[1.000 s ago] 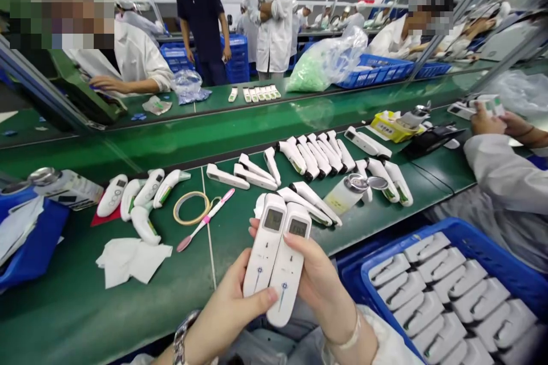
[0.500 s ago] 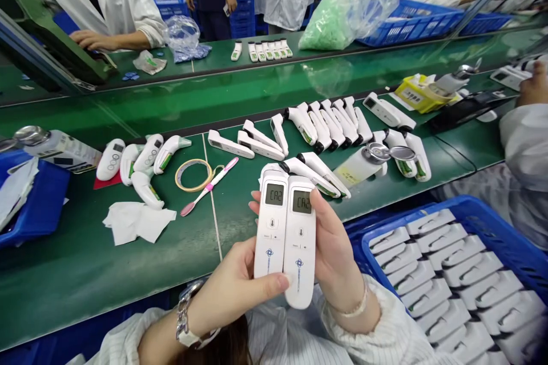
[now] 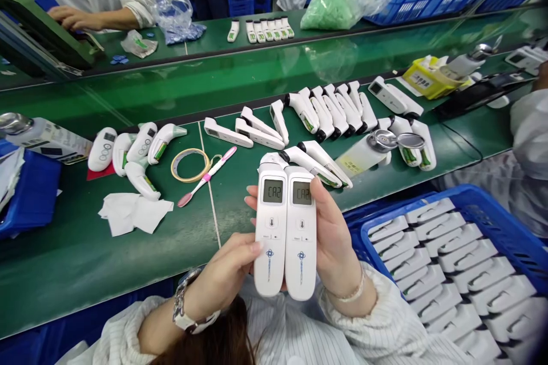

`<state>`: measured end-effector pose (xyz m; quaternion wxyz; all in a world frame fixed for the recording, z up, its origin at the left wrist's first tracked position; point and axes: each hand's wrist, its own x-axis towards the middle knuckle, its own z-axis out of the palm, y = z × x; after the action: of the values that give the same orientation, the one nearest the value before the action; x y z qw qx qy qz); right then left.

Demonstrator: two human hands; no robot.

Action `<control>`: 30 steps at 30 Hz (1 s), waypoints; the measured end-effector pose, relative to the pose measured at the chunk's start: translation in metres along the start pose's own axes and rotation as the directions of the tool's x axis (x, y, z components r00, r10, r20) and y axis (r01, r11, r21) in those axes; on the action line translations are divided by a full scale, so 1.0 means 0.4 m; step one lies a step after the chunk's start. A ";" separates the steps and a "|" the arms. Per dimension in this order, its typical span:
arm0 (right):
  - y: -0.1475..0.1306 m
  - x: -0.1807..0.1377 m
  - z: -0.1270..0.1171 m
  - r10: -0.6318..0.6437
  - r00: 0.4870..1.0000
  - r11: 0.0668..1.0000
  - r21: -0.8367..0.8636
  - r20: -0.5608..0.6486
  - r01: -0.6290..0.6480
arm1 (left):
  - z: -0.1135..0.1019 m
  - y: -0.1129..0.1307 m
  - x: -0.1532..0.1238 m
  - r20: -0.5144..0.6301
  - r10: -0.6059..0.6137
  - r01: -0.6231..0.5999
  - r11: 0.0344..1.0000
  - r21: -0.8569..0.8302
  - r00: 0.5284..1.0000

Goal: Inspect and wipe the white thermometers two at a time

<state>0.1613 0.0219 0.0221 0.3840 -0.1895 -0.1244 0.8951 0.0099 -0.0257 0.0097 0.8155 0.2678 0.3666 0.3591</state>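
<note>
Shifted since the earlier frame is our left hand (image 3: 229, 262): its thumb has left the paired lower ends for the outer edge of the left white device (image 3: 269, 274). Our right hand (image 3: 336, 234) grasps this and the right white device (image 3: 301, 274), side by side at the counter's (image 3: 171, 262) near edge; whether our left hand grips, we cannot tell. Ends nearly level, both displays can be read together.

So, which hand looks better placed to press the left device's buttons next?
Likely the left hand: its thumb lies at the edge of the left device, below the buttons, while the right hand seems to cradle both devices from behind.
</note>
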 end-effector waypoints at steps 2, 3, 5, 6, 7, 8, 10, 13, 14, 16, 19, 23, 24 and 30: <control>0.000 -0.001 -0.001 0.000 1.000 1.000 -0.004 0.016 0.001 | 0.005 0.002 0.002 -0.004 -0.006 0.006 0.996 -0.085 1.000; 0.000 -0.001 -0.001 -0.002 1.000 1.000 -0.009 0.014 0.002 | 0.007 0.003 0.003 -0.007 -0.018 0.017 0.992 -0.121 1.000; 0.000 -0.001 0.000 -0.002 1.000 1.000 -0.014 0.007 0.002 | 0.010 0.003 0.005 -0.044 -0.042 0.034 0.985 -0.167 0.998; 0.000 -0.001 0.000 0.001 1.000 1.000 -0.015 0.003 -0.001 | 0.010 0.002 0.007 -0.065 -0.048 0.036 0.984 -0.174 0.997; 0.000 -0.001 0.001 0.007 1.000 1.000 -0.017 -0.004 -0.007 | 0.010 0.001 0.008 -0.077 -0.051 0.037 0.984 -0.177 0.996; 0.000 -0.001 0.002 0.014 1.000 1.000 -0.021 -0.016 -0.014 | 0.010 -0.001 0.009 -0.081 -0.052 0.037 0.983 -0.178 0.995; 0.000 -0.001 0.003 0.029 0.998 0.999 -0.030 -0.048 -0.031 | 0.008 -0.006 0.010 -0.064 -0.047 0.035 0.983 -0.179 0.997; -0.001 -0.001 0.004 0.040 0.996 0.998 -0.035 -0.075 -0.042 | 0.005 -0.013 0.010 -0.006 -0.026 0.025 0.986 -0.166 1.000; -0.002 0.000 0.005 0.037 0.997 0.998 -0.043 -0.074 -0.040 | 0.003 -0.014 0.009 0.009 -0.017 0.018 0.989 -0.148 1.000; -0.003 0.001 0.005 0.030 0.997 0.997 -0.068 -0.071 -0.035 | -0.002 -0.017 0.006 0.030 0.004 -0.002 0.997 -0.071 1.000; -0.006 0.003 0.003 0.022 0.995 0.995 -0.099 -0.098 -0.031 | -0.010 -0.016 0.003 0.094 0.017 -0.023 0.998 0.064 0.995; -0.009 0.007 -0.004 0.001 0.992 0.994 -0.104 -0.123 -0.014 | -0.014 -0.011 0.001 0.142 -0.048 0.032 0.993 0.115 0.989; -0.010 0.008 -0.005 -0.005 0.993 0.995 -0.100 -0.118 -0.007 | -0.013 -0.009 -0.001 0.159 -0.069 0.052 0.992 0.112 0.985; -0.017 0.005 -0.006 -0.017 0.997 0.997 -0.071 -0.072 0.012 | -0.020 -0.011 -0.009 0.319 -0.129 0.099 0.989 0.109 0.939</control>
<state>0.1654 0.0281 0.0220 0.3880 -0.2342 -0.1432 0.8798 0.0036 -0.0300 0.0034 0.8709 0.3387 0.2582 0.2452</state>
